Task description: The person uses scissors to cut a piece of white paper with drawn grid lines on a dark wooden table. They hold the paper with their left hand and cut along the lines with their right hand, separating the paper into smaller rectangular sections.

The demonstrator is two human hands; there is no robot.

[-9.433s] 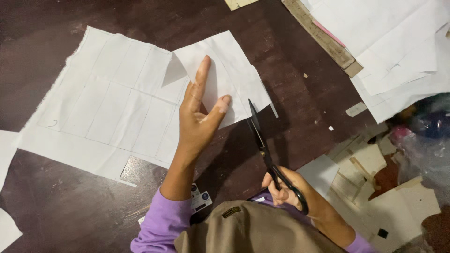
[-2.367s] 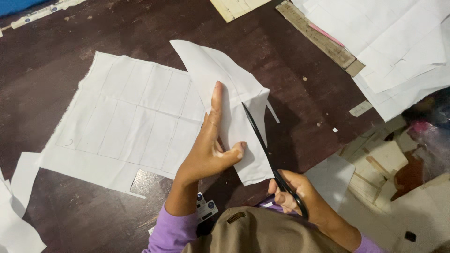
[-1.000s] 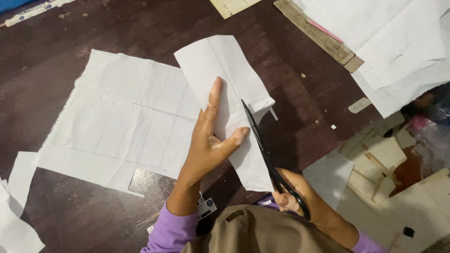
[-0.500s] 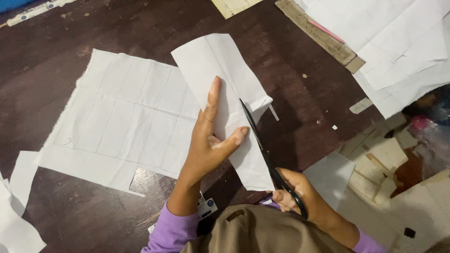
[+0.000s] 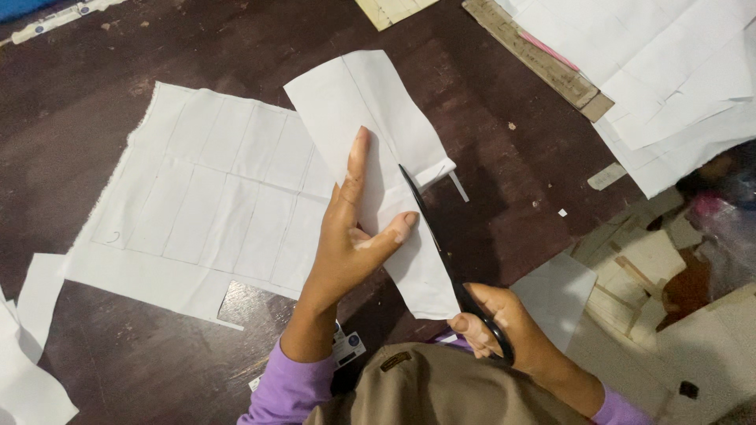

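Nearest, right hand (image 5: 504, 327) wrapped through the handles of black-handled steel scissors (image 5: 449, 260), grip clamped on them, blades running along the right edge of a long white cut fabric piece (image 5: 378, 149). Left hand (image 5: 350, 236), purple-sleeved, pinching that piece, thumb on the front, forefinger stretched up it, grip closed on the cloth, lifted above the dark brown wooden counter (image 5: 118, 47). Beyond, left, a large white lined fabric sheet (image 5: 213, 205) lying flat. Far right, stacked white cloth pieces (image 5: 677, 79) beside a cardboard strip (image 5: 535, 59).
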